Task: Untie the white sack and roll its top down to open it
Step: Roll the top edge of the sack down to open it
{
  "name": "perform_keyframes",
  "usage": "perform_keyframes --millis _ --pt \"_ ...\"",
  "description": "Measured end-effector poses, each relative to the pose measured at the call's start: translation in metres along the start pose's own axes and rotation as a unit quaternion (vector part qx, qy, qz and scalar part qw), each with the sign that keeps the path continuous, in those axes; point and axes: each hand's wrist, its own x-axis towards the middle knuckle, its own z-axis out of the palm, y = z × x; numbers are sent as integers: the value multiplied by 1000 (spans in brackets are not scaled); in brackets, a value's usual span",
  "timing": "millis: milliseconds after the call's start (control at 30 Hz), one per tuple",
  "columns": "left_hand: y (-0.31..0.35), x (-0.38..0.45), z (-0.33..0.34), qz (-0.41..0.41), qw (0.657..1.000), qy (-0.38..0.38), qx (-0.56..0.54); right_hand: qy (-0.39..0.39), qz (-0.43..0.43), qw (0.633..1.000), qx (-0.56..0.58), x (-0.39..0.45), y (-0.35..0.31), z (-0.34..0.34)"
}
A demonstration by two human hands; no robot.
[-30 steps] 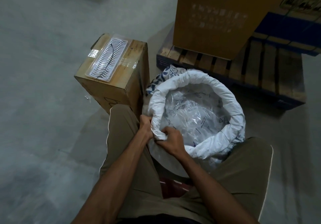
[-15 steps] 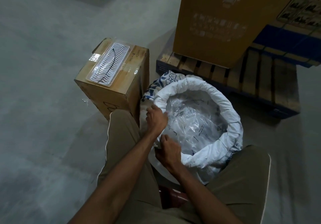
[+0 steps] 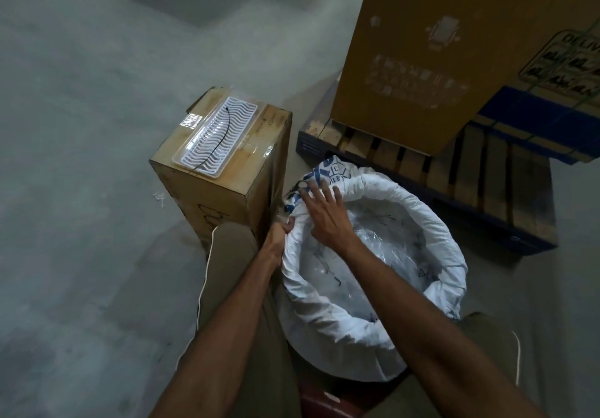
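The white sack [image 3: 418, 210] stands between my knees, its mouth wide and its top rolled into a thick rim. Clear plastic packets [image 3: 383, 249] fill the inside. My left hand [image 3: 279, 227] grips the rolled rim at the sack's left side, fingers curled over the fabric. My right hand [image 3: 324, 210] lies across the far-left part of the rim with its fingers spread, pressing on the fabric near the blue printed patch [image 3: 328, 171].
A cardboard box [image 3: 220, 171] with a white ribbed plastic tray [image 3: 217, 135] on top stands just left of the sack. A wooden pallet [image 3: 470, 171] behind carries a large cardboard box [image 3: 431, 47]. Bare concrete floor [image 3: 81, 190] spreads to the left.
My right hand has left the near rim and reached forward over the far-left rim, fingers spread. My left hand has dropped lower onto the left rim. The view has shifted.
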Motion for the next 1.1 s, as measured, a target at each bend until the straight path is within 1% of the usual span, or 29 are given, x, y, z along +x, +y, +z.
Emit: perform_keyframes --millis 33,100,167,200,233,267,300,333,367,400,433,467,500,533,567,600,633,667,700,733,800,867,900,933,967,1000,1033,1067,1100 --pt "-1 5 -2 -3 1000 -6 2 5 -13 999 -30 11 6 -4" --pt "-1 9 0 -1 999 -9 40 -10 -32 999 -28 33 17 -9" --pt "-3 13 4 37 987 5 155 -32 -36 998 -32 41 19 -8" --pt "-3 13 5 77 963 29 258 -49 -43 997 -37 43 19 -9" --pt "-4 13 5 124 914 62 382 -60 -44 997 -35 44 19 -16" --pt "-6 10 6 172 839 93 507 -77 -41 995 -40 48 18 -22" --pt "-6 5 9 208 755 117 611 -110 -35 992 -47 53 15 -28" --pt "-5 2 13 236 677 135 684 -157 -31 986 -54 58 10 -35" --pt "-3 -1 20 249 615 150 733 -210 -33 976 -55 62 5 -41" --pt "0 0 28 252 580 161 758 -267 -30 962 -50 68 3 -43" --pt "5 1 35 248 569 171 765 -311 -22 950 -36 74 2 -44" --pt "10 4 40 247 574 175 760 -329 -3 944 -27 79 6 -43" --pt "15 9 42 245 588 165 753 -326 15 945 -10 82 13 -40" --pt "21 12 42 244 614 150 736 -307 17 952 3 82 19 -39" --pt "27 18 39 235 658 141 701 -266 3 964 19 79 24 -38" --pt "34 24 37 201 707 141 664 -208 -26 978 22 74 29 -34" --pt "38 35 33 160 747 137 631 -145 -59 988 -8 66 34 -30" --pt "43 44 31 125 771 125 611 -94 -78 991 -57 57 41 -27" --pt "47 51 32 89 791 103 596 -63 -70 991 -100 49 49 -22" --pt "51 52 35 57 796 74 598 -48 -37 990 -129 42 57 -18" --pt "59 43 42 11 799 20 600 -48 30 989 -139 32 72 -10" --pt "55 41 43 2 780 5 626 -59 48 989 -129 32 81 -8" --pt "51 39 44 31 761 21 648 -57 47 991 -115 33 81 -12" --pt "47 38 47 79 722 51 685 -54 48 993 -94 36 80 -16" --pt "43 33 51 139 670 85 724 -59 57 994 -66 38 77 -21" --pt "39 29 57 198 620 105 752 -69 65 995 -35 40 72 -28" --pt "36 25 64 258 580 107 765 -91 72 993 -13 41 68 -35" --pt "34 23 71 295 559 101 768 -124 75 989 2 43 65 -42" --pt "33 20 78 314 557 94 763 -178 80 981 16 45 63 -52"
